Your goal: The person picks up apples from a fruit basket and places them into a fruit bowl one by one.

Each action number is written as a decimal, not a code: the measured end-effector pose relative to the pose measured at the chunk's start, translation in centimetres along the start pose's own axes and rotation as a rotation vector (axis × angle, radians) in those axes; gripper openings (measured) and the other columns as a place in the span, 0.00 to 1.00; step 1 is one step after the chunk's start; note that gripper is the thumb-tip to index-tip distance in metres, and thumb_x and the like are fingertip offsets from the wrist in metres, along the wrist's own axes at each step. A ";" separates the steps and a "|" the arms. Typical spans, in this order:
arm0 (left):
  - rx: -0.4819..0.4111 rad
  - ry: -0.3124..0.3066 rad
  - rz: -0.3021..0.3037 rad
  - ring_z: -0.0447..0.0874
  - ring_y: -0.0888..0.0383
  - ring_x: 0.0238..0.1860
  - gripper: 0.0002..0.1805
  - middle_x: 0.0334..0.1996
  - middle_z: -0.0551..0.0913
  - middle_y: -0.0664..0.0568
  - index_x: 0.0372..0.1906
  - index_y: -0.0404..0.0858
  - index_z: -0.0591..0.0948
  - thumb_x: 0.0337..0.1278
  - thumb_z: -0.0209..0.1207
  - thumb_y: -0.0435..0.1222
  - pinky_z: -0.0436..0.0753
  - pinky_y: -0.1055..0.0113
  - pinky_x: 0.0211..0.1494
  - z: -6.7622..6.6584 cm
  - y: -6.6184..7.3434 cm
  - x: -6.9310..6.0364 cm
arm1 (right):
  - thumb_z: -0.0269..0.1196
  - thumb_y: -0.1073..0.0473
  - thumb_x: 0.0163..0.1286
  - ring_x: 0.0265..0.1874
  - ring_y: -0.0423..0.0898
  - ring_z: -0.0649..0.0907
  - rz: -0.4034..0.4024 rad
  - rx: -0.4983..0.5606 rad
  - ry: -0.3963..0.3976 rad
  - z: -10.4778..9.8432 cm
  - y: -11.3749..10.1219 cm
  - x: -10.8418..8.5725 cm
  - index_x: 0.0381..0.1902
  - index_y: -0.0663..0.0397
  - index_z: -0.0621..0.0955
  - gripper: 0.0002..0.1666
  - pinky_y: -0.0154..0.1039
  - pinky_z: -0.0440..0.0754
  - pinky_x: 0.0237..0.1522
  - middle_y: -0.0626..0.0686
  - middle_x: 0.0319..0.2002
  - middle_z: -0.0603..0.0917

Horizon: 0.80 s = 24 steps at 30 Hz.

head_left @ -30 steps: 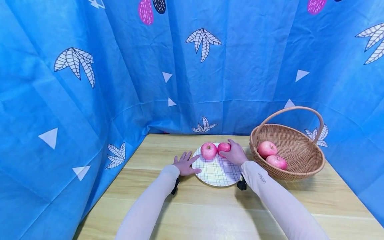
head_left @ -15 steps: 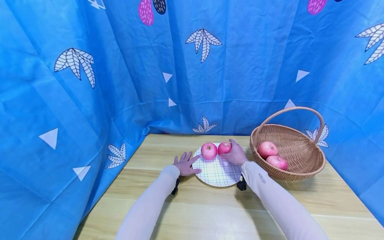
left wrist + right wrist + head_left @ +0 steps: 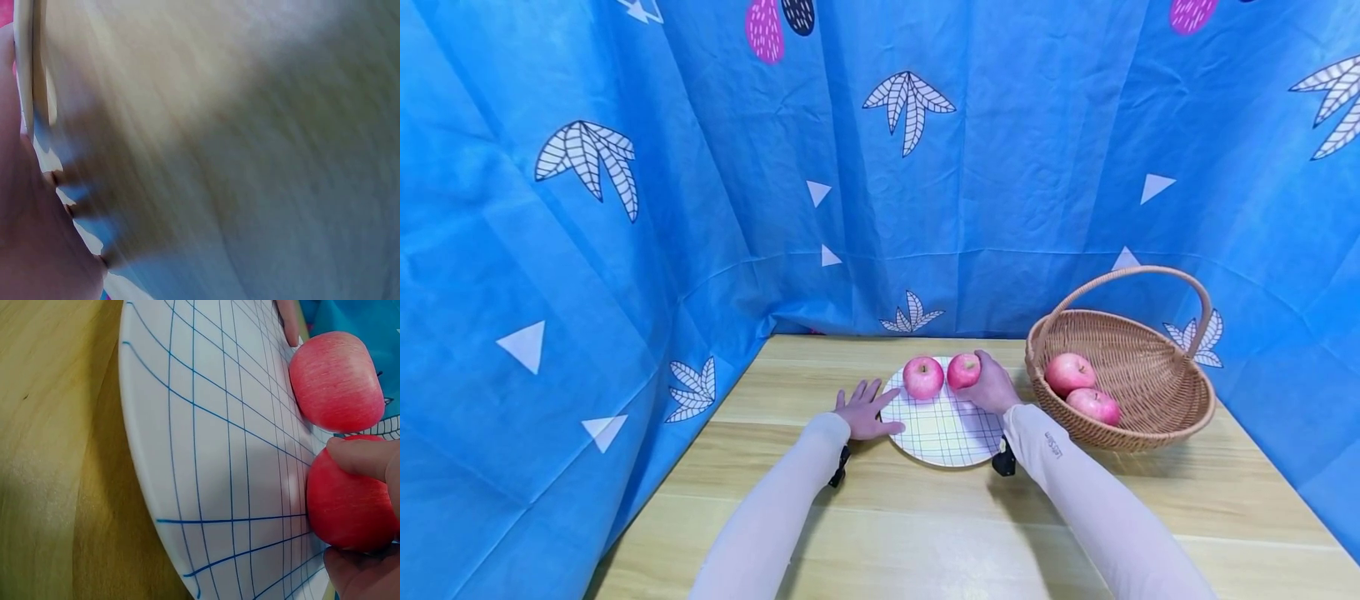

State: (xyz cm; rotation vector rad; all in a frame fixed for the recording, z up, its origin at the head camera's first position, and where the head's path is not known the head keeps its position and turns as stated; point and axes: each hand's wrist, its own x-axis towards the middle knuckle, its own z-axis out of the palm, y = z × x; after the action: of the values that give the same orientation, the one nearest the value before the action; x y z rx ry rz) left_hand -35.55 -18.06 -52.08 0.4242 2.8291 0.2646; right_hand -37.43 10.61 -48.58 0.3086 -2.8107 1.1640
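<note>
A white plate with a blue grid lies on the table, bearing two red apples. My right hand grips the right-hand apple, thumb on one side and fingers on the other, as the right wrist view shows on this apple. Just left of it, the other apple rests on the plate, untouched. With fingers spread, my left hand lies at the plate's left edge, its thumb and index finger against or over the rim. The left wrist view shows mostly blurred tabletop beside the left hand.
A wicker basket with a tall arched handle stands right of the plate. Inside are two apples, one farther back and one nearer. A blue patterned curtain hangs behind and along both sides of the wooden table.
The apple in my right hand has turned, so its stem end now faces up and toward me, and it has shifted slightly right, away from its neighbour. The left hand stays put.
</note>
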 end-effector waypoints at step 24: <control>-0.012 -0.015 0.006 0.30 0.41 0.82 0.52 0.83 0.38 0.48 0.81 0.65 0.47 0.53 0.43 0.79 0.31 0.31 0.76 0.0 -0.1 0.0 | 0.77 0.54 0.54 0.66 0.69 0.73 0.004 -0.031 -0.043 -1.3 -0.8 -0.8 0.75 0.72 0.55 0.61 0.59 0.68 0.70 0.74 0.66 0.71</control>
State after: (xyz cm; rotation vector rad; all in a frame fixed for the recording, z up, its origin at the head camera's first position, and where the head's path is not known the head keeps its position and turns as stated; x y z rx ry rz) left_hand -35.57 -18.12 -52.05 0.4301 2.8106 0.2777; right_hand -36.46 11.05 -47.24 0.3299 -2.8642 1.1265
